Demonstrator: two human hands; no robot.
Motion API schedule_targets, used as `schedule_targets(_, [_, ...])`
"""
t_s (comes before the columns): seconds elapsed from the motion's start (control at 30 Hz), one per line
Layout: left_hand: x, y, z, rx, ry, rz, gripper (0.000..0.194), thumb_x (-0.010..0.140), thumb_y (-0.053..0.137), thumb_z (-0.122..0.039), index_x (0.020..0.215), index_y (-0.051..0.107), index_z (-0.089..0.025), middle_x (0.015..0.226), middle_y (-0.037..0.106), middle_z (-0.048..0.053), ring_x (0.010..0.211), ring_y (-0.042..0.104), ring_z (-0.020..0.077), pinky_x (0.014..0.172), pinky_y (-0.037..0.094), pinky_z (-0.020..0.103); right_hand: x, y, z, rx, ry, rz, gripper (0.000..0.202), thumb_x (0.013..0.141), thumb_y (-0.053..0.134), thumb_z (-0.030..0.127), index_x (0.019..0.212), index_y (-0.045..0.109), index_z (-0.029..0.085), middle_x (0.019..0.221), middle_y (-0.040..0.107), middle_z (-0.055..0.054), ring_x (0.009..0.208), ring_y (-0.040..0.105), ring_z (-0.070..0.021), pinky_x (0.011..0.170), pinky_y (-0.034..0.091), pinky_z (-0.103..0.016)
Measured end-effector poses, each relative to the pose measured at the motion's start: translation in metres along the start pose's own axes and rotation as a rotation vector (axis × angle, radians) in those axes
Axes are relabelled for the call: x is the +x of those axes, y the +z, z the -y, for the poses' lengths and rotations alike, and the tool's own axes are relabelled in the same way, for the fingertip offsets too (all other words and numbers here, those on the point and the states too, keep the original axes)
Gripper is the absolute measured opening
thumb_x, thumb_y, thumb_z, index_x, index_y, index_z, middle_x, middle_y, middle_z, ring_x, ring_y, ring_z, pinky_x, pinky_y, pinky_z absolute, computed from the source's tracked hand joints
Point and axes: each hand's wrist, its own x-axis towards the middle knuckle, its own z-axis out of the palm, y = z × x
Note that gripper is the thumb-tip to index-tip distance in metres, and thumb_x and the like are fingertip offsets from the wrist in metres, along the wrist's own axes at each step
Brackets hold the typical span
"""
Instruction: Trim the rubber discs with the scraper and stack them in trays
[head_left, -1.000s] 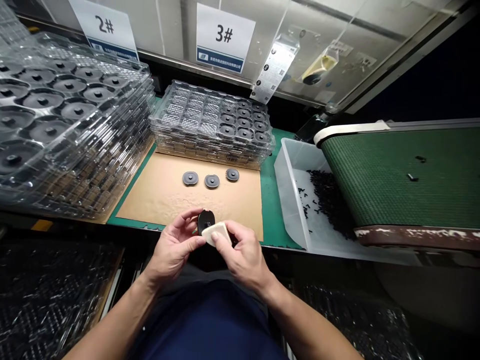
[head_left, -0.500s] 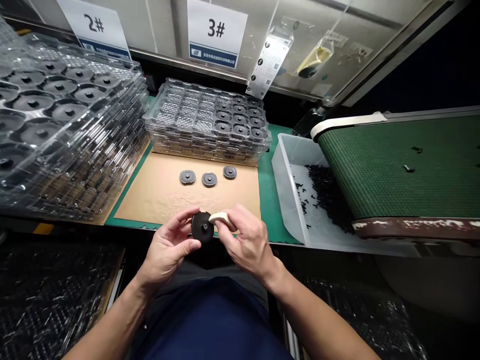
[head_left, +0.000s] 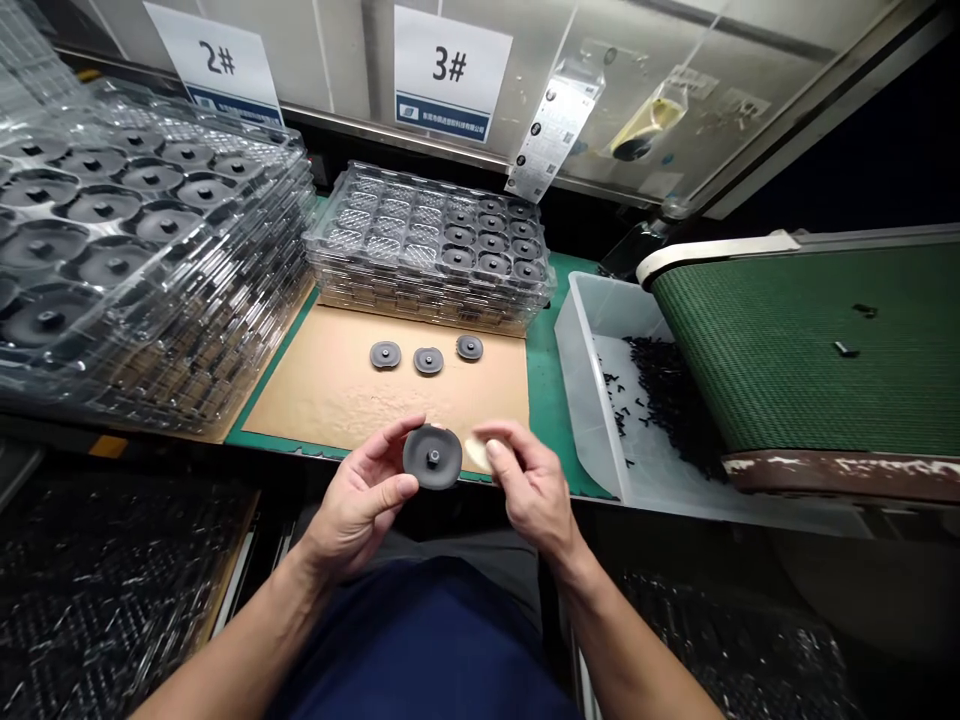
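Between the thumb and fingers of my left hand point(head_left: 370, 490) is a dark grey rounded plastic disc point(head_left: 442, 462) with a small central post, its face turned toward me. My right hand point(head_left: 534, 485) is closed on a small cream-coloured pad point(head_left: 478, 453), blurred and just right of the disc, apart from it. Most of the pad is hidden by my fingers, and I cannot tell its exact kind. Beyond my hands, three similar grey discs, one of them a middle disc point(head_left: 429, 361), lie on a cardboard sheet point(head_left: 322, 365).
A stack of clear plastic trays point(head_left: 427, 240), partly filled with discs, stands behind the cardboard. Taller stacked trays point(head_left: 247, 240) rise at left. On the right, a translucent bin point(head_left: 592, 400) holds small black pieces below a green conveyor belt point(head_left: 810, 350).
My right hand and the pad have moved right, away from the disc's edge. The disc has turned to face me more fully. The whole view has shifted slightly.
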Motion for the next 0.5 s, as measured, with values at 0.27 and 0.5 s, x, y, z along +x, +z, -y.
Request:
schedule_targets(0.27, [0.011,0.007,0.017,0.124,-0.089,-0.19,0.033,0.078,0.089,-0.036,0.104,0.083,-0.017,0.091,0.082,0.011,0.084,0.076,0.0207,0.08,0.06,0.028,-0.025,0.036,0.004,0.255,0.192,0.198,0.042,0.103,0.055,0.051,0.083,0.064,0.016,0.077,0.053,0.0,0.07,0.044,-0.0124,0.065,0.039,-0.025])
schedule_targets(0.5, [-0.001,0.004,0.028,0.072,0.024,-0.048,0.066,0.082,0.086,-0.025,0.144,0.063,-0.027,0.123,0.077,0.008,0.117,0.069,0.022,0.105,0.052,0.032,-0.021,0.045,0.001,0.307,0.324,0.087,0.048,0.102,0.053,0.06,0.083,0.06,0.017,0.072,0.05,0.0,0.064,0.041,-0.0116,0.056,0.034,-0.023])
